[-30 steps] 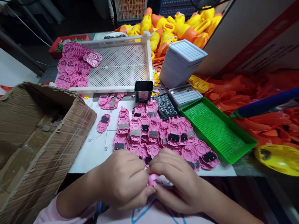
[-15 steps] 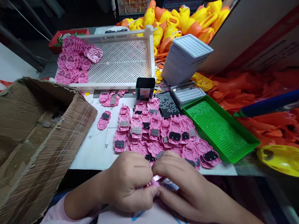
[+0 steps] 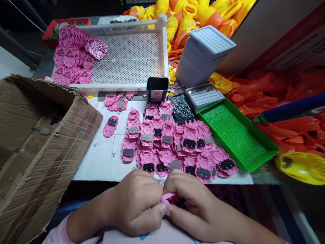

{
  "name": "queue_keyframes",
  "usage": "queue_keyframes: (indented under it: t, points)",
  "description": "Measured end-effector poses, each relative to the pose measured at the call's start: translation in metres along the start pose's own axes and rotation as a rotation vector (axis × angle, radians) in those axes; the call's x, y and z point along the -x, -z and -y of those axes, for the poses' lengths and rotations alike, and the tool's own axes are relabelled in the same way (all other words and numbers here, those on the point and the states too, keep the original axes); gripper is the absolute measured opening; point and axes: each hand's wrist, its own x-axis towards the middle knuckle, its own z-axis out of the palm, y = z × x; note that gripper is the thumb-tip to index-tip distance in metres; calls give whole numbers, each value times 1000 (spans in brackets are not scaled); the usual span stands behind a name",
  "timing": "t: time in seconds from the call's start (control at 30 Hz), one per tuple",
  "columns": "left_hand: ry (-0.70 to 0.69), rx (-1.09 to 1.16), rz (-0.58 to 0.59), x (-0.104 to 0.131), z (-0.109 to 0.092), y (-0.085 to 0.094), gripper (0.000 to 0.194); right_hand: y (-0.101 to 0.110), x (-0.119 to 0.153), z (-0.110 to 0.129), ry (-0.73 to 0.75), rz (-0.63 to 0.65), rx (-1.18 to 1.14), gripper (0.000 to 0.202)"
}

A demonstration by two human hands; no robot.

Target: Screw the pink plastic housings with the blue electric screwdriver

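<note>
Both hands meet just in front of the near edge of the worktop (image 3: pixel 265 175), above the lap. The left hand (image 3: pixel 140 203) is curled nearly into a fist, its thumb and fingers pinching a pink part (image 3: pixel 166 197). The right hand (image 3: pixel 196 204) grips the same part from the opposite side; its fingers are bent, with a small gap between thumb and forefinger. The part is mostly covered by the fingers, so its full shape cannot be told.

Directly beyond the hands, pink casings (image 3: pixel 166 129) lie in an overlapping heap on white paper (image 3: pixel 86 167). Black or grey plates are fitted at the lower ends of many. At the heap's far side stand a dark canister (image 3: pixel 157 95) and a black tray (image 3: pixel 182 109). A green tray (image 3: pixel 239 135) lies at the right of the heap, slanted.

Farther back, a white crate (image 3: pixel 128 57) holds pink plates (image 3: pixel 72 55) at its left end. A tall stack of white trays (image 3: pixel 199 62) leans right of the crate. An open cardboard box (image 3: pixel 64 150) occupies the left side.
</note>
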Motion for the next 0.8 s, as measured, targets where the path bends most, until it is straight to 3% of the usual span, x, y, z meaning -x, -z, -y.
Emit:
queue_keyframes:
  t: [0.17, 0.3, 0.4, 0.5, 0.67, 0.8]
  points:
    - [3, 36, -10, -1, 3, -1, 24, -5, 2, -3, -27, -27, -24, 4]
    - [213, 111, -14, -1, 10, 1, 30, -2, 0, -6, -215, -7, -8, 10]
    - [353, 177, -102, 3, 19, 2, 35, 6, 2, -8, -290, 30, 28, 37]
    - [476, 290, -258, 6, 28, -1, 40, 11, 5, -14, -301, 71, 104, 64]
    - [628, 545, -323, 9, 36, -11, 46, 8, 6, -27, -183, -17, 340, 54]
    - [650, 634, -397, 16, 44, -7, 46, 13, 9, -33, -146, -70, 424, 54]
